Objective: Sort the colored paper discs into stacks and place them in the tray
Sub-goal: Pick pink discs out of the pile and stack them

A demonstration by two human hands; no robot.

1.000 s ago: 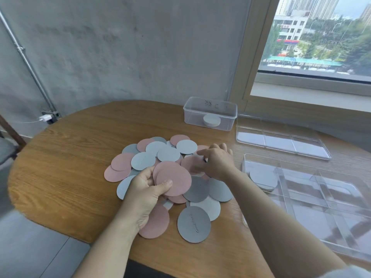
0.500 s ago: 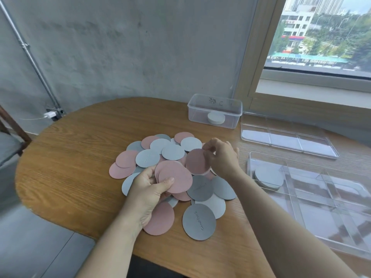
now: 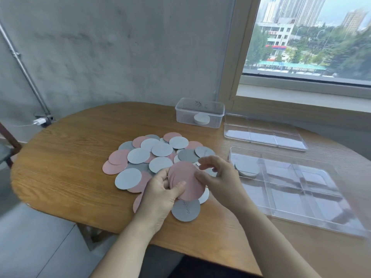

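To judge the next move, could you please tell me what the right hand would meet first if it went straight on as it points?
Most likely the pink stack that the left hand grips: the right hand points leftward at its right edge, nearly touching, though depth is unclear.

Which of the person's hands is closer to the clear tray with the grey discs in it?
The right hand. It is just left of the tray, beside its grey stack; the left hand, gripping the pink discs, is farther left.

Pink stack (image 3: 185,180), loose discs (image 3: 161,149) pink, pale blue-grey and dark grey, tray (image 3: 313,217) clear, table (image 3: 70,167) brown wood-grain, wall (image 3: 120,47) mottled grey.
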